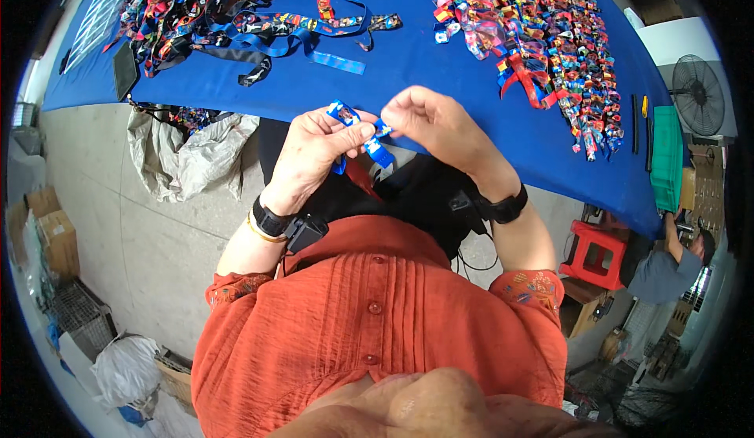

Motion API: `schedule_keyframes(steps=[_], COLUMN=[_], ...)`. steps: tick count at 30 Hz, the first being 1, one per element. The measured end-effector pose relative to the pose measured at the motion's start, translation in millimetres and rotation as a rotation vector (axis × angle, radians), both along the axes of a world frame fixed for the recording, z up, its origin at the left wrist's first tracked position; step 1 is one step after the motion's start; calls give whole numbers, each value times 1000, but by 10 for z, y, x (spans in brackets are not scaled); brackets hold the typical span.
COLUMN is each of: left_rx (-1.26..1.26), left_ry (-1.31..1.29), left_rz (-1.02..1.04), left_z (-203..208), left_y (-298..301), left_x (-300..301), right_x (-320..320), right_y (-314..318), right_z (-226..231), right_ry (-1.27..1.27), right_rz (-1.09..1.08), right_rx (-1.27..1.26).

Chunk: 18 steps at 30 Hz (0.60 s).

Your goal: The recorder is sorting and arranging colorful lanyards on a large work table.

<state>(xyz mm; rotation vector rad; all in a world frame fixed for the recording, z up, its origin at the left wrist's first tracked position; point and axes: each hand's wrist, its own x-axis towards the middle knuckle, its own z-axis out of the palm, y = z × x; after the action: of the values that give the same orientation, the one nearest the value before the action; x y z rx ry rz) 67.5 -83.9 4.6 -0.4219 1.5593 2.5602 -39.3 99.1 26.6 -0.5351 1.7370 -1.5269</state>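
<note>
A blue printed lanyard strap (pixel 380 152), folded or looped, is held over the near edge of the blue-covered table (pixel 416 69). My left hand (pixel 310 149) pinches it between thumb and fingers, with one short end standing above the thumb and another hanging below. Close by on the right, my right hand (pixel 444 128) has its fingers curled, and their tips meet a small part of the same strap. The fold between the two hands is partly covered by my fingers.
Loose lanyards (pixel 212 18) lie heaped at the table's far left; rows of bundled colourful lanyards (pixel 550 45) cover its right. A white sack (pixel 192 155) hangs below the left edge. At right are a green crate (pixel 666 159), red stool (pixel 594 255), fan (pixel 697 93) and another person (pixel 664 275).
</note>
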Motion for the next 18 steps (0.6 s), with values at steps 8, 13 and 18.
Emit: schedule_keyframes(steps=[8,13,18], left_rx=[45,-89,-78], left_ry=[19,-33,-3], left_rz=[-75,-94,-156], left_z=[-13,36,85], left_y=[30,16,22], left_x=[-11,4,9], right_x=[58,113,154], right_y=[62,45,88], right_z=[-123,-151,-156], right_ry=[8,-10,105], right_rz=[-20,-64,-109], right_rx=[-15,-100,-69])
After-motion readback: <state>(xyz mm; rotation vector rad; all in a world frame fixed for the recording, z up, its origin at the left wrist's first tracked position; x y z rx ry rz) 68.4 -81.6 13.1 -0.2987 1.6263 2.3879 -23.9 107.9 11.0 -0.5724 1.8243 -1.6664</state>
